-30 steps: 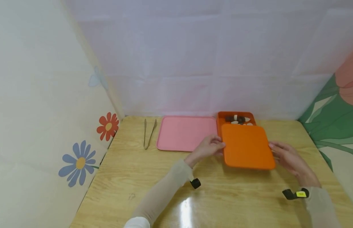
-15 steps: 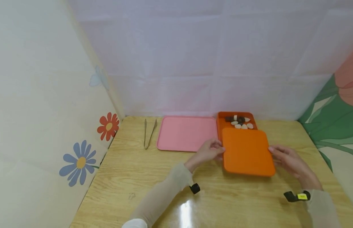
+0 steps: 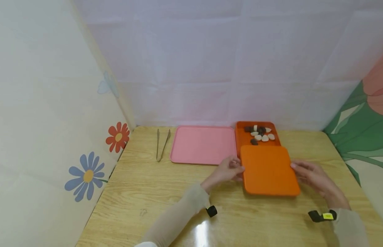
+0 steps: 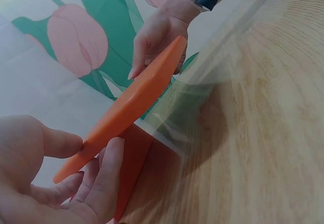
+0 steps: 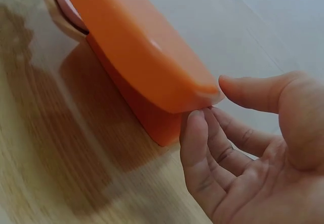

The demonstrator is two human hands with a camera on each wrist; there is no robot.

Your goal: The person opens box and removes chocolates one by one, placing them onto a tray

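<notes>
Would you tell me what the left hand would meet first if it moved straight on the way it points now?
The orange lid, whose edge the left hand holds, comes first. Beyond it is perhaps the right hand at the opposite edge, though depth is unclear.

L hand (image 3: 223, 171) opp. R hand (image 3: 313, 178), both pinching, thumbs (image 4: 63, 142) above fingers (image 4: 105, 181).

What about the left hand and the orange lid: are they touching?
Touching. The left wrist view shows the left hand pinching the orange lid, its thumb against the edge.
</notes>
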